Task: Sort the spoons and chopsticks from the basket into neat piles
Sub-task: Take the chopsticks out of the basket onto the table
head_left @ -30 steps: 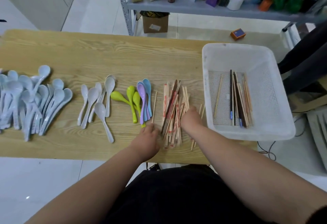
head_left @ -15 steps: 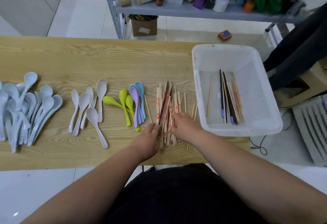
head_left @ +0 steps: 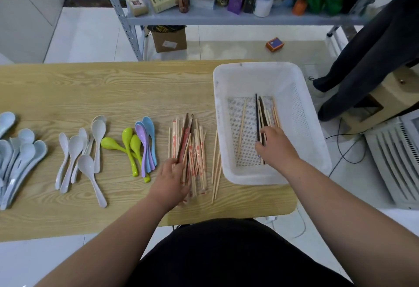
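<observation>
Pale blue spoons (head_left: 20,150) lay heaped at far left on the wooden table (head_left: 113,87); then white spoons (head_left: 84,150), 3 green spoons (head_left: 129,141), and purple and blue spoons (head_left: 147,141). Left hand (head_left: 169,180) rested flat, fingers loosely spread, on the chopstick pile (head_left: 192,153); no clear grip. Right hand (head_left: 275,146) was inside the white basket (head_left: 249,76), fingers curled over the remaining chopsticks (head_left: 263,112); whether it had them pinched I cannot tell. Judgement: spoons done, last chopsticks left.
</observation>
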### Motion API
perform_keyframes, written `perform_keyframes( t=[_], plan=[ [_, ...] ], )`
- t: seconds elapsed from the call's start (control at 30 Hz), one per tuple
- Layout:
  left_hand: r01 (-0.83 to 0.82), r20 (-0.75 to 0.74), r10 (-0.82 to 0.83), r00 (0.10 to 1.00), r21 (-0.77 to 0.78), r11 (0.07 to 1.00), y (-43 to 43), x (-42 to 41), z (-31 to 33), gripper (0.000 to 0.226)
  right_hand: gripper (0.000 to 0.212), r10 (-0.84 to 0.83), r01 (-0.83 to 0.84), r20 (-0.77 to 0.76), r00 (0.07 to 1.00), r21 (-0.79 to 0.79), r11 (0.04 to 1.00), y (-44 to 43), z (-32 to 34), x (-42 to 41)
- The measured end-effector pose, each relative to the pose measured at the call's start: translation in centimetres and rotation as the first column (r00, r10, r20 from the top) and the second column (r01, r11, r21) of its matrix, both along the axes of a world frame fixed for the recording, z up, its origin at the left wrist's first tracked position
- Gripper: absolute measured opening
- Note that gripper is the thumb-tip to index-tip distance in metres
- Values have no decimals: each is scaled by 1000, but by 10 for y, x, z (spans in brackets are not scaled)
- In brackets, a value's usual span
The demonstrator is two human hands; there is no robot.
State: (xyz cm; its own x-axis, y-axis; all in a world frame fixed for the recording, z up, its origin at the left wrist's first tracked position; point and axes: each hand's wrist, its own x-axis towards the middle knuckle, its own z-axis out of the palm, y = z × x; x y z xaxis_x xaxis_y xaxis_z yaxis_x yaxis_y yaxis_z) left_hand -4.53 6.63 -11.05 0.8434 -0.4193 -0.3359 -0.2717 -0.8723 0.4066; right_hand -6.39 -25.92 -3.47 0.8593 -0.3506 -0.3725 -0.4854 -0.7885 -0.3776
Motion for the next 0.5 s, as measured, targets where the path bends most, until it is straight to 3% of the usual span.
perform_keyframes(
  t=[0.2, 0.5],
  plan=[
    [-208, -52, 209, 977, 16, 978, -16, -1, 0, 76, 76, -112, 109, -244, 963, -28, 994, -45, -34, 11],
    [-269, -97, 269, 958, 20, 963, -22, 4, 5, 70, 66, -128, 113, -160, 979, -100, 989, -51, -57, 28]
  ],
)
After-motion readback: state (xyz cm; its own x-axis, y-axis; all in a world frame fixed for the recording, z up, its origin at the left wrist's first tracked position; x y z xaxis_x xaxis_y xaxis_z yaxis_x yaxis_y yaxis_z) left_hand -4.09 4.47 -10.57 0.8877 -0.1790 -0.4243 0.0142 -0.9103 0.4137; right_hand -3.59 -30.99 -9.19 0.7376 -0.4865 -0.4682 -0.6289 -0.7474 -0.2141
